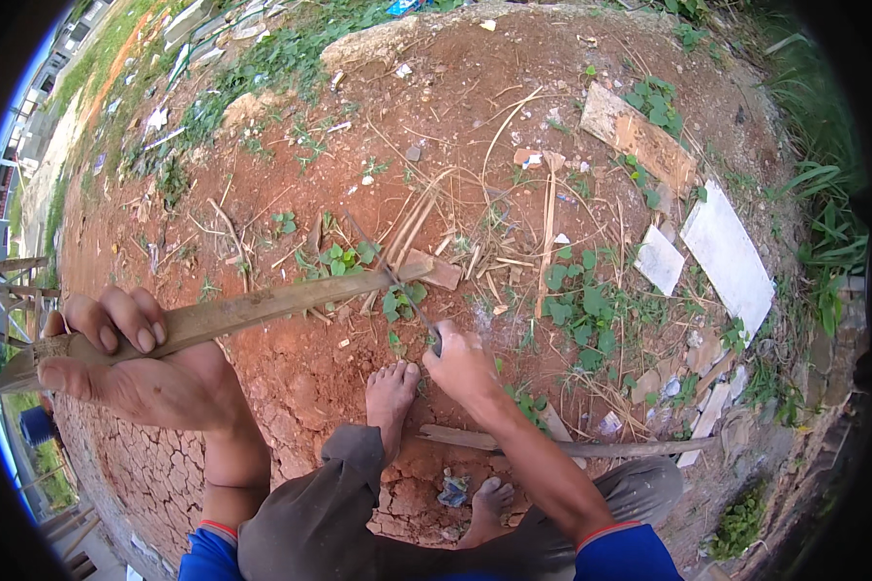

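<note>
My left hand [136,373] is wrapped round the near end of a long wooden stake [262,308], which slants up to the right above the ground. In my right hand [463,366] is the dark handle of a long-bladed knife [417,308]. Its narrow blade crosses the far end of the stake, pointing up and to the left. Blade and wood look to be in contact there, though the exact touching point is hard to make out. Bare feet and dark trousers show below, between my forearms.
Red cracked soil is strewn with wood strips [421,218] and leafy weeds [586,310]. A grey pole [601,448] lies by my right forearm. White boards [730,257] and a brown plank [639,136] lie at the right. A blue container [37,426] stands far left.
</note>
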`<state>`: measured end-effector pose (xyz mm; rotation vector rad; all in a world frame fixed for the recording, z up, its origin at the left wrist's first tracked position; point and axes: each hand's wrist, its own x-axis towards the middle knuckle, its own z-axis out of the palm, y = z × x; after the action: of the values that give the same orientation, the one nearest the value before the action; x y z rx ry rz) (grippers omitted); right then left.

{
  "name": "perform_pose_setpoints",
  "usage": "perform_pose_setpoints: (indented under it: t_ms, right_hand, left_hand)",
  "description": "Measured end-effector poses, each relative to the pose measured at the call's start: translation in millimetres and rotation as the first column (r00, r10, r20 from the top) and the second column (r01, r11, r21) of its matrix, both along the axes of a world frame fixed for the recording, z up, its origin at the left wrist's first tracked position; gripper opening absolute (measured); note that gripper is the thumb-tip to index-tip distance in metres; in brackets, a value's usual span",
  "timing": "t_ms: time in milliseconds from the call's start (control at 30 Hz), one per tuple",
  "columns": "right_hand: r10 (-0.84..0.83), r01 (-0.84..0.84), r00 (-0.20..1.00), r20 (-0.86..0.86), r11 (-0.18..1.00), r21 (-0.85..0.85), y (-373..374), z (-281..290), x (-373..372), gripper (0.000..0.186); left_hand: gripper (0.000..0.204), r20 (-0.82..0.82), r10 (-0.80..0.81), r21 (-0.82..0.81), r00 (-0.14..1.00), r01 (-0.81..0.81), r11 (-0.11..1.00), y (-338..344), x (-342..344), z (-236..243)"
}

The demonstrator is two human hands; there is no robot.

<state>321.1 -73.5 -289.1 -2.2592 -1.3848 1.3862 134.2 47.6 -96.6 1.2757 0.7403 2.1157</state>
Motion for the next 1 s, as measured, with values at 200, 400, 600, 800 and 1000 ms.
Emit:
perform_pose_setpoints:
  t_ms: [200,400,600,800,1000]
  right_hand:
    - [0.094,0.072,0.974,-0.206,0.735,0.675,-26,-10,-43,0.035]
    - [-0.167,0.146,0.940,-0.297,0.985,-0.089,-5,-109,29,0.030]
    - [-0.017,0.079,0.980,-0.199,0.949,0.306,-26,-25,-32,0.037]
    - [-0.038,0.025,0.987,0.156,0.996,0.082,11,-82,36,0.036]
    - [-0.246,0.301,0.897,-0.368,0.948,0.101,-26,-142,41,0.046]
  left_hand:
    - [0.049,-0.018,-0.035,0.030,0.999,0.036,0.999,-7,-9,-6]
    - [0.047,0.003,-0.076,-0.003,0.997,0.076,0.997,-2,-23,-7]
    - [0.051,-0.027,0.008,-0.008,1.000,-0.009,1.000,-3,-22,-9]
    - [0.055,-0.049,-0.029,-0.054,0.998,0.026,0.998,-4,-13,-2]
    - [0.053,-0.010,-0.145,0.061,0.989,0.146,0.987,12,-9,1]
